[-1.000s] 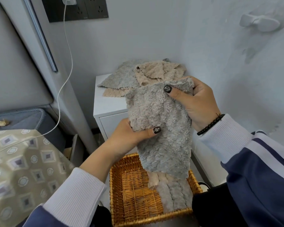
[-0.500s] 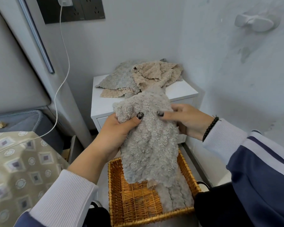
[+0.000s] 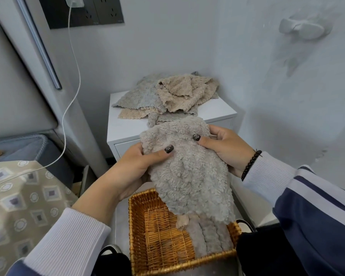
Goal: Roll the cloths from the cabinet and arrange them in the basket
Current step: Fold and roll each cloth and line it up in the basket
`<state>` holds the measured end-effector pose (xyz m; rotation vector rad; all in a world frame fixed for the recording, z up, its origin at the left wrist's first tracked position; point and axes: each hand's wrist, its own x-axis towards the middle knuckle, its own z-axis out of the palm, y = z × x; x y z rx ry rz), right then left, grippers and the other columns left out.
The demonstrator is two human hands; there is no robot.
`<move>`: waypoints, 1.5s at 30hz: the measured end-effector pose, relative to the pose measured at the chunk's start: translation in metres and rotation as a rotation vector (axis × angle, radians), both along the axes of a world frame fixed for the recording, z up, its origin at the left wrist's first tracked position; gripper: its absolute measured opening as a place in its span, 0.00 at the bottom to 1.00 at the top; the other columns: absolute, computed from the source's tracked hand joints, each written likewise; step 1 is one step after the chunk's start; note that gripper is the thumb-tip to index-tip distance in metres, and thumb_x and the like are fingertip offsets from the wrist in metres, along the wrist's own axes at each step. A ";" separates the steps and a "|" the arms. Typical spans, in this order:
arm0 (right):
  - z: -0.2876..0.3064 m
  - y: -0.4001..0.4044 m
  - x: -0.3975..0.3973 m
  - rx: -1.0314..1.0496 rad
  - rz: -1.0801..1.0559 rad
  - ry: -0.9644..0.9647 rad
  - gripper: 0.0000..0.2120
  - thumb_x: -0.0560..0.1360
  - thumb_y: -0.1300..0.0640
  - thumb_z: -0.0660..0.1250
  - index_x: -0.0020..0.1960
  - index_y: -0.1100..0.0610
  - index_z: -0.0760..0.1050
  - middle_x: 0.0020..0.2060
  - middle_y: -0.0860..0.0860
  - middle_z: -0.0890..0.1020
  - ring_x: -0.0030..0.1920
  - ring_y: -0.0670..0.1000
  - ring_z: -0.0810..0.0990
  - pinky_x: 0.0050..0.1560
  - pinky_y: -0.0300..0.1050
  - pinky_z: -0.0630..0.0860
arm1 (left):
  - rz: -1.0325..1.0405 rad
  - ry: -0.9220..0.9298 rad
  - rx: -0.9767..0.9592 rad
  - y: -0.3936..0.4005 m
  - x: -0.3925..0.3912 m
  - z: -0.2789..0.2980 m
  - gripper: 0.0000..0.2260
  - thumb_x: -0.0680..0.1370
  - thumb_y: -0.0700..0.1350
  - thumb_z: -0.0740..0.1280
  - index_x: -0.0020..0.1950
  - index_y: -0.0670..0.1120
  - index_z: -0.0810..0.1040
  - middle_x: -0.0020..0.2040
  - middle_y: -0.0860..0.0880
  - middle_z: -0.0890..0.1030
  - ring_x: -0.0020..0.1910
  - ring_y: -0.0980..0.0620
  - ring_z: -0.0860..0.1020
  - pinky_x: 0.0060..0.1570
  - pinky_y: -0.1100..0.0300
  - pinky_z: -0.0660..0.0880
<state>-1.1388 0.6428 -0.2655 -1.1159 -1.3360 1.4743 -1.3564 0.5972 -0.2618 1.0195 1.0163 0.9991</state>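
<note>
A fluffy grey cloth [image 3: 187, 172] hangs in the air over the wicker basket [image 3: 159, 232]. My left hand [image 3: 133, 168] pinches its upper left edge, thumb on top. My right hand [image 3: 225, 150] pinches its upper right edge. The cloth's lower end droops into the basket. Rolled grey cloths [image 3: 209, 238] lie along the basket's right side, with a beige one [image 3: 182, 222] peeking out behind them. A loose pile of grey and beige cloths [image 3: 167, 96] lies on top of the white cabinet [image 3: 126, 128] in the corner.
A bed with a patterned cover [image 3: 18, 196] is at my left. A white cable [image 3: 76, 76] hangs from a wall socket [image 3: 82, 10]. The wall at the right carries a white hook [image 3: 301, 27]. A shoe [image 3: 110, 250] shows beside the basket.
Both hands lowered the grey cloth from in front of the pile and spread its top edge wider; the right hand shifted from the cloth's middle to its upper right edge.
</note>
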 end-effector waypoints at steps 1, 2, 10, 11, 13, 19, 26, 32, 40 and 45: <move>0.000 0.000 -0.001 -0.007 -0.014 0.014 0.08 0.76 0.61 0.68 0.54 0.53 0.80 0.49 0.54 0.86 0.50 0.54 0.84 0.55 0.50 0.79 | -0.020 0.014 -0.014 0.000 0.000 0.000 0.21 0.68 0.42 0.76 0.61 0.43 0.78 0.55 0.43 0.85 0.54 0.43 0.84 0.54 0.46 0.80; 0.000 0.000 -0.001 -0.014 -0.024 0.028 0.08 0.76 0.60 0.68 0.54 0.53 0.80 0.50 0.54 0.85 0.51 0.54 0.84 0.55 0.50 0.79 | -0.029 0.028 -0.026 0.000 0.000 0.000 0.22 0.68 0.41 0.76 0.61 0.44 0.78 0.55 0.43 0.85 0.53 0.43 0.84 0.52 0.46 0.79; -0.001 0.000 0.009 -0.310 0.211 0.101 0.14 0.78 0.60 0.64 0.63 0.57 0.75 0.57 0.56 0.82 0.58 0.55 0.81 0.59 0.52 0.78 | -0.002 -0.026 -0.071 0.002 -0.005 -0.001 0.22 0.68 0.38 0.70 0.62 0.42 0.76 0.52 0.42 0.85 0.48 0.44 0.85 0.41 0.55 0.82; -0.001 0.000 0.011 -0.313 0.233 0.122 0.16 0.75 0.62 0.66 0.63 0.57 0.75 0.58 0.57 0.82 0.59 0.56 0.81 0.58 0.52 0.79 | 0.000 -0.035 -0.068 0.003 -0.006 0.000 0.22 0.68 0.38 0.70 0.61 0.43 0.77 0.53 0.42 0.85 0.49 0.45 0.85 0.41 0.56 0.82; 0.001 0.001 0.015 -0.300 0.254 0.122 0.22 0.68 0.63 0.69 0.61 0.56 0.76 0.60 0.59 0.81 0.62 0.61 0.77 0.61 0.55 0.76 | 0.000 -0.034 -0.061 0.003 -0.007 0.000 0.21 0.67 0.38 0.70 0.61 0.44 0.77 0.53 0.43 0.85 0.49 0.45 0.85 0.41 0.56 0.82; 0.007 0.004 0.024 -0.266 0.233 0.132 0.20 0.64 0.65 0.70 0.56 0.56 0.80 0.62 0.64 0.78 0.63 0.66 0.70 0.60 0.57 0.71 | -0.044 0.060 -0.024 0.005 -0.011 0.001 0.14 0.66 0.41 0.71 0.51 0.47 0.85 0.50 0.44 0.86 0.45 0.48 0.85 0.48 0.53 0.81; 0.018 0.006 0.035 -0.155 0.302 0.107 0.17 0.63 0.69 0.67 0.44 0.53 0.86 0.45 0.54 0.86 0.40 0.50 0.85 0.48 0.48 0.79 | 0.016 0.008 0.066 0.006 -0.007 0.003 0.16 0.66 0.34 0.67 0.49 0.46 0.87 0.50 0.43 0.86 0.46 0.46 0.84 0.52 0.49 0.79; 0.026 0.000 0.026 -0.025 0.192 0.195 0.24 0.73 0.80 0.56 0.41 0.58 0.85 0.41 0.55 0.86 0.38 0.50 0.84 0.40 0.44 0.83 | 0.091 -0.059 0.139 0.008 -0.007 0.007 0.12 0.69 0.34 0.66 0.42 0.46 0.87 0.44 0.45 0.86 0.43 0.49 0.85 0.46 0.54 0.82; 0.026 0.000 0.014 0.121 0.111 0.087 0.10 0.71 0.76 0.64 0.40 0.66 0.81 0.36 0.53 0.85 0.38 0.49 0.84 0.43 0.44 0.83 | 0.170 0.053 0.167 0.010 -0.009 0.005 0.16 0.78 0.29 0.60 0.41 0.41 0.85 0.42 0.42 0.84 0.41 0.45 0.81 0.41 0.54 0.79; 0.025 0.000 0.013 0.157 0.130 0.010 0.27 0.73 0.78 0.59 0.29 0.54 0.83 0.32 0.49 0.84 0.33 0.45 0.81 0.35 0.36 0.78 | 0.160 0.055 0.177 0.012 -0.016 0.003 0.23 0.77 0.28 0.60 0.29 0.47 0.82 0.31 0.48 0.82 0.29 0.52 0.79 0.29 0.63 0.77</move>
